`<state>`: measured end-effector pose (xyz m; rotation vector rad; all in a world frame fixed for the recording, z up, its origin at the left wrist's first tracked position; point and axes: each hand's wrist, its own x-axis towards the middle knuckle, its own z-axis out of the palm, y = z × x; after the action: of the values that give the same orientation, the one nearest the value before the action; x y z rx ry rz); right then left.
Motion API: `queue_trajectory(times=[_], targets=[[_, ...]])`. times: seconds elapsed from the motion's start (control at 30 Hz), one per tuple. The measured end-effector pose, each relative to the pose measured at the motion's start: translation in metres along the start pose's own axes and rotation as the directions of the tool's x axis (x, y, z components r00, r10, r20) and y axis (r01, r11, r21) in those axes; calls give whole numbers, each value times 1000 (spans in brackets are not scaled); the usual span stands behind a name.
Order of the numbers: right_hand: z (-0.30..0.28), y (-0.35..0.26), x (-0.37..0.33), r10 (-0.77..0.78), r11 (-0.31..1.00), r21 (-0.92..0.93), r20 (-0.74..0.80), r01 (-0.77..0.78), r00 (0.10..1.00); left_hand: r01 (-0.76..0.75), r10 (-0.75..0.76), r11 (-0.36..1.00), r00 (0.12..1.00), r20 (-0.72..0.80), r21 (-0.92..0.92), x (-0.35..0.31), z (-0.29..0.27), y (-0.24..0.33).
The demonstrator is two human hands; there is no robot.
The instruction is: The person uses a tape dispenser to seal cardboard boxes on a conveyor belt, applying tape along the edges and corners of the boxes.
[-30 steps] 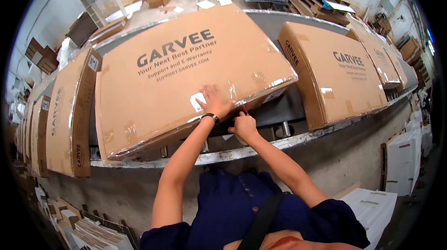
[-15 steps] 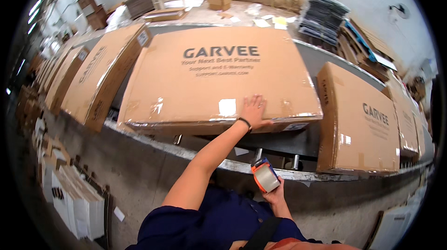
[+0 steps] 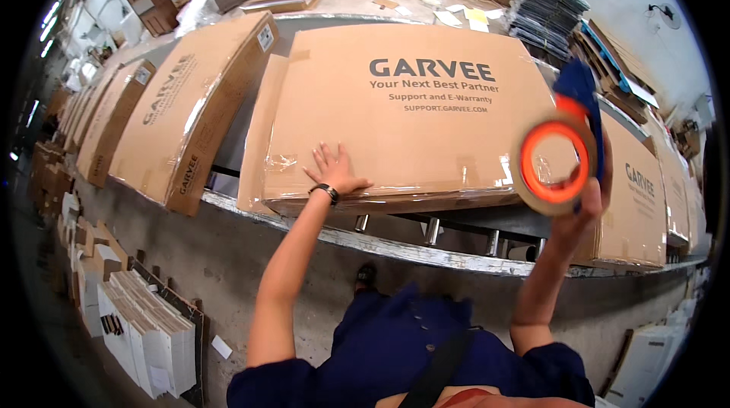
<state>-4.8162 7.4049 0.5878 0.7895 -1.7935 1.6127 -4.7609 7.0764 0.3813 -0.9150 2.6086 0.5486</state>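
Observation:
A large brown cardboard box [image 3: 342, 104] lies flat on a roller conveyor in front of me, clear tape shining along its near edge. My left hand [image 3: 338, 172] rests flat on its top, near the left front corner, fingers spread. In my right hand [image 3: 587, 206] is a blue and orange tape dispenser [image 3: 534, 165], raised over the box's right end. Its tape roll faces me, slightly blurred. The dispenser and hand hide the box's near right corner and part of the upright box [image 3: 635, 203] beyond it.
Metal rollers [image 3: 432, 231] show along the conveyor's near rail [image 3: 380, 250]. More boxes [image 3: 179, 111] lean in a row to the left. Stacked white panels [image 3: 144, 332] stand on the floor at lower left. Wrapped dark sheets [image 3: 544, 16] are piled behind the conveyor.
The dispenser has risen from low beside the rail to above the box's right end. My left hand has moved left across the box, and the box has shifted right.

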Motion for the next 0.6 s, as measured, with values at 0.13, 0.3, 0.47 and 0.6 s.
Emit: queue_trajectory(times=[0.13, 0.3, 0.47, 0.6], targets=[[123, 42, -33, 278, 934, -313, 336, -172, 900, -27, 22, 997, 998, -62, -69, -12, -12, 10], [183, 67, -82, 655, 690, -710, 528, -143, 541, -125, 120, 990, 990, -73, -62, -7, -10, -10], [203, 86, -47, 685, 675, -726, 550, -132, 477, -232, 217, 961, 970, -112, -151, -4, -11, -6], [154, 35, -126, 634, 678, -719, 468, -151, 616, -311, 293, 943, 944, -149, -116, -5, -8, -14]])
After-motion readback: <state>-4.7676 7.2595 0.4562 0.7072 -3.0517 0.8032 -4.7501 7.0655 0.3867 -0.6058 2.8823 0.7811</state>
